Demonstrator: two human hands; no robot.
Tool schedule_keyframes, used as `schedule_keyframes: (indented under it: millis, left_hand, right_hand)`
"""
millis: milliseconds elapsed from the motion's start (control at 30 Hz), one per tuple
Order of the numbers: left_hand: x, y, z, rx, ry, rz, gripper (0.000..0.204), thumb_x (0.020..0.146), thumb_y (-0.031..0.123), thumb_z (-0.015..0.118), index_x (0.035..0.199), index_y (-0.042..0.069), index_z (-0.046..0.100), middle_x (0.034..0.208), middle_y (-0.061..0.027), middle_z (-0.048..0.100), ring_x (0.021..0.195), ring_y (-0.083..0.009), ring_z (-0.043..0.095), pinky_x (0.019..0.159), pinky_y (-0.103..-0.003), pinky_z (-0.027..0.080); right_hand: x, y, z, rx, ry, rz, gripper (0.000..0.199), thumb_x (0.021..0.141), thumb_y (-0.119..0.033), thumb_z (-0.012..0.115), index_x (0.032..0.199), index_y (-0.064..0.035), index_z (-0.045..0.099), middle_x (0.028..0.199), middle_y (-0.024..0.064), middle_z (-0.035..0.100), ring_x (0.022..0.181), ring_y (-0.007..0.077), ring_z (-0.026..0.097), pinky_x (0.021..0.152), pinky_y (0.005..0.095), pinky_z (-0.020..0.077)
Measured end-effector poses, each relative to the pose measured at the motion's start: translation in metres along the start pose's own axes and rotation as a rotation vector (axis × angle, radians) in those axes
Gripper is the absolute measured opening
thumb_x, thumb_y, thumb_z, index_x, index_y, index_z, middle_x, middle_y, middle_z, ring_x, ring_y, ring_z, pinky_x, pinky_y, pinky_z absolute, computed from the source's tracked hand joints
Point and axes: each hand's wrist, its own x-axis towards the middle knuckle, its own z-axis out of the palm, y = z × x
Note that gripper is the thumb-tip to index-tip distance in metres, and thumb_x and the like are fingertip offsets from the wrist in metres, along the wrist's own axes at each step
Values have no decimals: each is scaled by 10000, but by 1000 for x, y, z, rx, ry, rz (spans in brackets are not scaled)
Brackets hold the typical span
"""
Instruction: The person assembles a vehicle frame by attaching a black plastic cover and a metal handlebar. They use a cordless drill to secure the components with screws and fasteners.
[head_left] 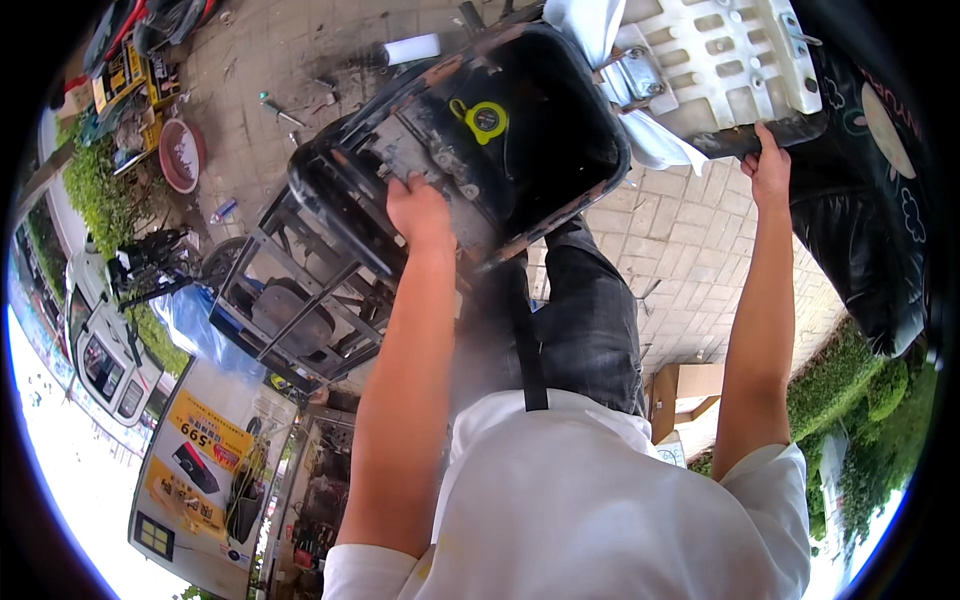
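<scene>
An upturned seat (pixel 722 70) shows its pale, ribbed plastic underside and black edge. My right hand (pixel 768 168) is closed round that edge, thumb uppermost. A metal hinge bracket (pixel 636 76) sits on its left side. Left of it is a deep black storage box (pixel 560 120) with a rusty rim. My left hand (pixel 418 208) reaches over the box's near left part, fingers curled at dusty metal pieces (pixel 405 145); what they hold, if anything, is hidden. A round yellow-green tape measure (pixel 486 121) lies inside the box, beyond my left hand.
A dark metal frame (pixel 290 300) stands at the left. On the brick paving lie a screwdriver (pixel 280 108), a white roll (pixel 411 50) and a reddish basin (pixel 182 155). A black quilted cover (pixel 860 220) hangs at the right. A cardboard box (pixel 685 390) stands behind my right arm.
</scene>
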Motion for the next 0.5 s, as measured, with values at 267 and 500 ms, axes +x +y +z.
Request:
schedule_keyframes:
  millis: [267, 500]
  left_hand:
    - [-52, 51, -24, 1073, -351, 1114, 373, 784, 0, 539, 1155, 2, 571, 1216, -158, 572, 1246, -303, 453, 1082, -420, 323]
    - [15, 78, -34, 1923, -1089, 1305, 194, 802, 124, 551, 935, 69, 681, 1062, -53, 633, 1100, -243, 538, 1020, -388, 377]
  right_hand:
    - [0, 0, -3, -8, -11, 3, 247, 833, -277, 661, 771, -68, 545, 617, -23, 400, 484, 76, 351, 432, 255, 281]
    - [-1, -4, 8, -17, 27, -16, 251, 834, -259, 653, 775, -41, 543, 646, 1, 419, 495, 96, 377, 415, 264, 299]
